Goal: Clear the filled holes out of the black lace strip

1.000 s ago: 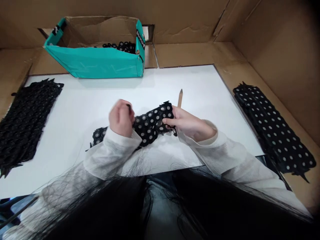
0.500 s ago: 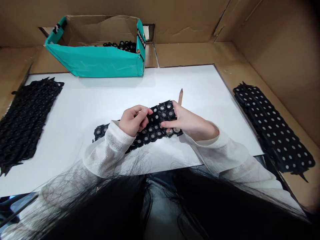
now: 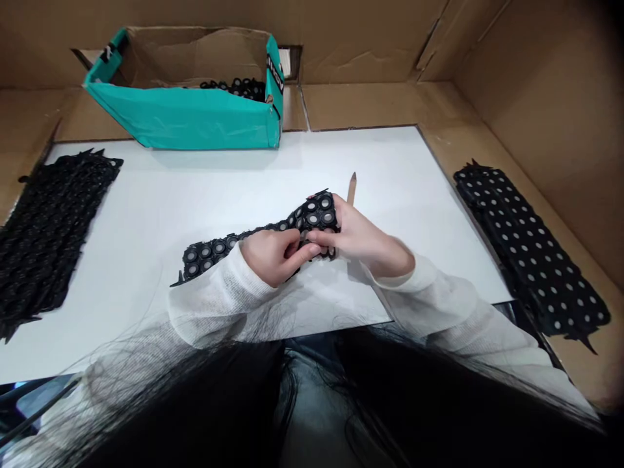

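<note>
A black rubber-like sheet with rows of round rings (image 3: 219,247) lies slanted across the white board, its right end lifted and bent. My right hand (image 3: 365,237) grips that right end, thumb on the near face and the other fingers mostly hidden behind. My left hand (image 3: 275,255) is closed at the sheet's lower edge, with thumb and forefinger pinching right beside my right thumb. The exact spot between those fingertips is too small to make out. The left hand and sleeve cover part of the sheet's middle.
A pointed brown stick (image 3: 351,188) lies behind my right hand. Stacked black ringed sheets (image 3: 49,234) are at the left, and more dotted black sheets (image 3: 531,250) at the right. A teal cardboard box (image 3: 185,117) holding black pieces stands at the back. Cardboard walls (image 3: 361,42) surround the white board (image 3: 409,169).
My left hand has moved down and right, from the sheet's upper face to its lower edge by my right thumb. The sheet's right part has tilted and bent, and my right hand shifted slightly left.
</note>
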`<state>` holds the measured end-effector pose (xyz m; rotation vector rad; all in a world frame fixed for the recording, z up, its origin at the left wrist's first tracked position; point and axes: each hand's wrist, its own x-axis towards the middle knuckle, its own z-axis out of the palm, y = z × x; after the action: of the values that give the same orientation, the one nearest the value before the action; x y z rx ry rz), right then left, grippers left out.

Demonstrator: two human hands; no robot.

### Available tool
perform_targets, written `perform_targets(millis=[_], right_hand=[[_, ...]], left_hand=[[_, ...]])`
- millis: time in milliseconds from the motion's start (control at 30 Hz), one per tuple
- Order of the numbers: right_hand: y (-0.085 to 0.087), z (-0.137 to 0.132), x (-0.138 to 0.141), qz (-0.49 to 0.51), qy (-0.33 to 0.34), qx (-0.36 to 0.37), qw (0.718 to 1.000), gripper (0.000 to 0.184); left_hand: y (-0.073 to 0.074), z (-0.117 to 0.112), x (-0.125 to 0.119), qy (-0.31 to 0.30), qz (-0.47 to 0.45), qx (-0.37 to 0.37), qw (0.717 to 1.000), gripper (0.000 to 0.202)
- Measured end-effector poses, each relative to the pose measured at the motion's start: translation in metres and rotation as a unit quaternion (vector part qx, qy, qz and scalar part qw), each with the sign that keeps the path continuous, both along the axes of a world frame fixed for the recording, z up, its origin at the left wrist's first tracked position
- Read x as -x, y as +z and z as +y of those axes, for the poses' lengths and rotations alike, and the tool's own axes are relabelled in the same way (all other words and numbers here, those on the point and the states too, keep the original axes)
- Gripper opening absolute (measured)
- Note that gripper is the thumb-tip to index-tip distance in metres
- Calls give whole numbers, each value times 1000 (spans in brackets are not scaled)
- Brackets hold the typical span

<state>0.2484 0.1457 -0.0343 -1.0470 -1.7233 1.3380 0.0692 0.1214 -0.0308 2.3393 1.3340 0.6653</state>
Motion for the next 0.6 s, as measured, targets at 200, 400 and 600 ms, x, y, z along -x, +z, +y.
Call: perform_targets(millis=[200, 400, 600], right_hand=[[-10, -4, 21, 52, -86, -80, 992, 43], [-13, 4, 20, 95, -92, -8, 991, 42], [-12, 8, 20, 103, -102, 10, 989, 34]], left_hand=[[0, 4, -2, 7, -30, 47, 998, 30], [-6, 10, 0, 85, -107, 28, 990, 20], [-7, 14, 0, 184, -138, -17, 973, 22]])
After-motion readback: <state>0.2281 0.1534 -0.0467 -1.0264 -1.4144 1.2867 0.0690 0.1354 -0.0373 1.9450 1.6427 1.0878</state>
